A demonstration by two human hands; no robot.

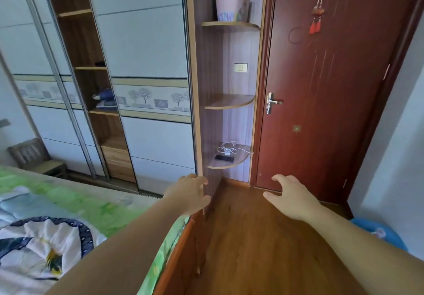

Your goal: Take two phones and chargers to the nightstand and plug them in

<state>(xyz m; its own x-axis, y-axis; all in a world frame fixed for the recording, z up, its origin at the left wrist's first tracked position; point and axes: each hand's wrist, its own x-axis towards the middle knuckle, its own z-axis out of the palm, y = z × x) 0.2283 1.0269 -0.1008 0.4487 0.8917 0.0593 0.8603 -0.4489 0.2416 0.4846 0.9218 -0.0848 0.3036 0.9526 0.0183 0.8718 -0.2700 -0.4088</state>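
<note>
Both of the person's bare arms reach forward over the brown wooden floor [263, 237], and both hands are empty. The left hand [189, 193] hangs in the air with its fingers spread and loosely curled, right in front of the lower edge of the tall wood-grain corner shelf unit [207, 88]; whether it touches that edge cannot be told. The right hand [291, 199] is held level with it, fingers likewise apart and bent, before the foot of the dark red panelled door [325, 88]. The task's things lie farther off, between and beyond the two hands, on the lowest rounded wooden shelf [238, 163] of the corner unit: a flat black phone [224, 158] lies near the shelf's front edge, and just behind it sits a loose tangle of white charger cable [228, 147] with a small white plug block in it. Only one phone can be made out there. Neither hand touches the shelf or anything on it; the shelf is above and beyond the fingertips. A pale pink paper bag [230, 4] stands on the top shelf. To the left are white sliding wardrobe doors [149, 49], and in the near left a bed with a green sheet [91, 205] and a white and navy patterned quilt [41, 246].
</note>
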